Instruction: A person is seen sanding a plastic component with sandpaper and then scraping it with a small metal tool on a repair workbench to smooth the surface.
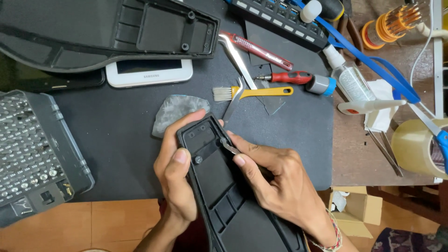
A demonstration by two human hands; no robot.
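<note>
The left hand wraps around the left edge of a long black plastic cover, with the thumb pressed on its inner side near a small screw. The right hand pinches a thin metal pry tool between thumb and first finger, and the tip of it touches the right edge of the cover, close to the top end. The cover lies between both hands, tilted up from the person's lap toward the black mat on the desk

The tool could slip off the smooth plastic, I think, because its tip is small and it is pushed sideways. Then it might poke the left thumb, which sits very near it. Pushing too hard might also snap a little clip or scratch the cover. The cover could twist as well, since only one hand holds it steady

Just above the hands lies a grey cloth, and a yellow brush sits a bit farther up
</note>
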